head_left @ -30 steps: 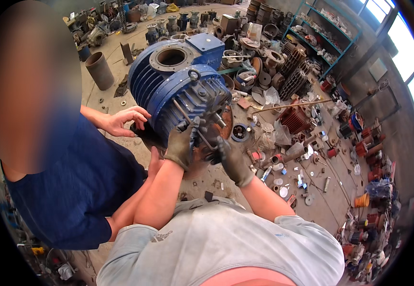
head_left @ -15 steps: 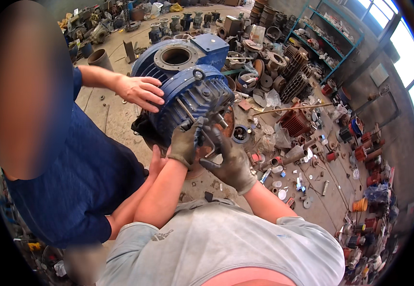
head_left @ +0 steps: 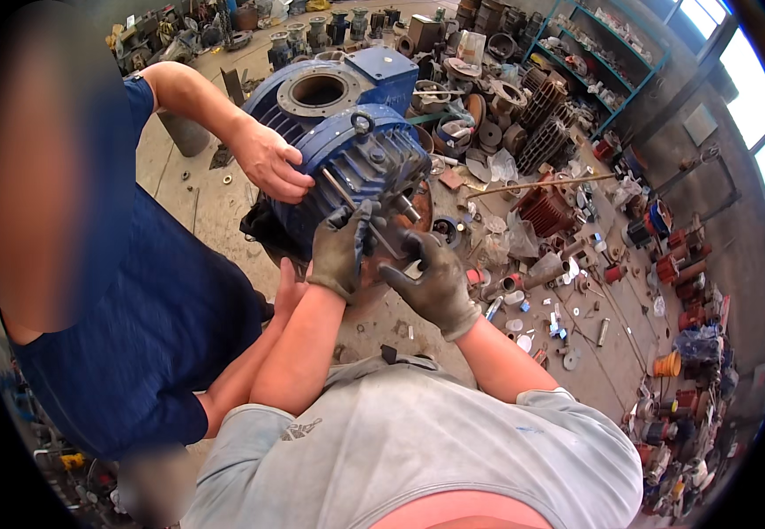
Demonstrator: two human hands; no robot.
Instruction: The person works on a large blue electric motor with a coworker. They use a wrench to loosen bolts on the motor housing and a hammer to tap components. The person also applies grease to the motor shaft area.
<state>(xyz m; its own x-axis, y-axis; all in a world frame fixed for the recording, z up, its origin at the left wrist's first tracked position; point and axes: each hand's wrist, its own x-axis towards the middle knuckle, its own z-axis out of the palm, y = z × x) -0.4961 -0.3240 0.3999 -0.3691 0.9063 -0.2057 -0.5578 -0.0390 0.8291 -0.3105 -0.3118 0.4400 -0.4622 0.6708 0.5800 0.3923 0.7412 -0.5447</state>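
Pale grey shirt (head_left: pixel 426 432) — olive-grey gloves (head_left: pixel 442 298)

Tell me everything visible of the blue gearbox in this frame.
The gearbox is blue-painted, apparently metal, and ribbed. On top, a greyish flange with bolt holes rings a dark round opening, beside a rectangular box. The ribbed front end carries an eyebolt and a protruding shaft. A co-worker's hand seems to rest on its left rim. A metal rod in the wearer's left hand crosses its front; contact is unclear.

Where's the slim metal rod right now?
In the head view, left of centre, the slim metal rod slants before the blue ribbed housing, held in the left hand, its lower end by the right hand.
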